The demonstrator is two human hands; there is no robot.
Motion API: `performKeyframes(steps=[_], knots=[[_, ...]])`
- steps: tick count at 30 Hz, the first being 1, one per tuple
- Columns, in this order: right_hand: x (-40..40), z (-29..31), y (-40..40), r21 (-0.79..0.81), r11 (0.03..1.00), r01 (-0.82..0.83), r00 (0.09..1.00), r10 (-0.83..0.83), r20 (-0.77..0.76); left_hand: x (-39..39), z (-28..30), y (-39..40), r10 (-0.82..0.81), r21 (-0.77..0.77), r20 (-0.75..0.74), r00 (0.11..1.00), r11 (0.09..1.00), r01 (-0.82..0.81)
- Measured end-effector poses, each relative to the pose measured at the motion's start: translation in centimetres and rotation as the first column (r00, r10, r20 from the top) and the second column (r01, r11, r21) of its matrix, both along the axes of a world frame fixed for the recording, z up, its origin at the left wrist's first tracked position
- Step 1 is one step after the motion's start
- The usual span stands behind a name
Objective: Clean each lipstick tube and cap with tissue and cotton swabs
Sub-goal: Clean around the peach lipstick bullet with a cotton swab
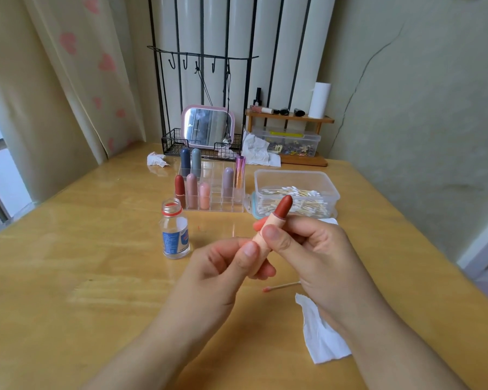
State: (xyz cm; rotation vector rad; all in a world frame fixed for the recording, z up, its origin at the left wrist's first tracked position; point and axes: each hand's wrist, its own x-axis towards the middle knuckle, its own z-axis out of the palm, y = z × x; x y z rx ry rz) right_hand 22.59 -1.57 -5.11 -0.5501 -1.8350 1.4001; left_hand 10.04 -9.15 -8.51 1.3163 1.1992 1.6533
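With both hands pinching the lipstick (268, 237) at frame centre, left hand (223, 263) on its base, right hand (307, 243) near the bullet, we judge the tube uncapped for cleaning; next we need the tissue (321, 333), lower right on the surface (68, 277).

A pink-framed mirror (207, 127) stands in a black wire rack (178, 142) at the back of the wooden counter (68, 263). An uncapped glass bottle (174, 230) sits nearer the front, a heart-print curtain (90, 74) hanging at left.
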Motion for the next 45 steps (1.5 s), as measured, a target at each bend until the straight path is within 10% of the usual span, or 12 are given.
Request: performKeyframes(steps=[7, 13, 36, 45], knots=[[-0.1, -0.5, 0.2, -0.034, 0.999, 0.021, 1.0, -0.021, -0.01, 0.2, 0.0, 0.3, 0.02, 0.032, 0.055, 0.998, 0.999, -0.022], [0.5, 0.4, 0.3, -0.121, 0.967, -0.223, 0.971, 0.208, -0.119, 0.0, 0.5, 0.0, -0.251, 0.003, 0.29, 0.923, 0.965, 0.262], [0.2, 0.1, 0.2, -0.021, 0.992, -0.127, 0.992, 0.127, 0.003, -1.3, 0.3, -0.1, -0.283, -0.014, 0.177, 0.943, 0.957, 0.29], [-1.0, -2.4, 1.5, 0.253, 0.966, 0.055, 0.915, -0.15, 0.374, -4.2, 0.5, 0.6, 0.287, -0.127, 0.205, 0.936, 0.956, -0.265]])
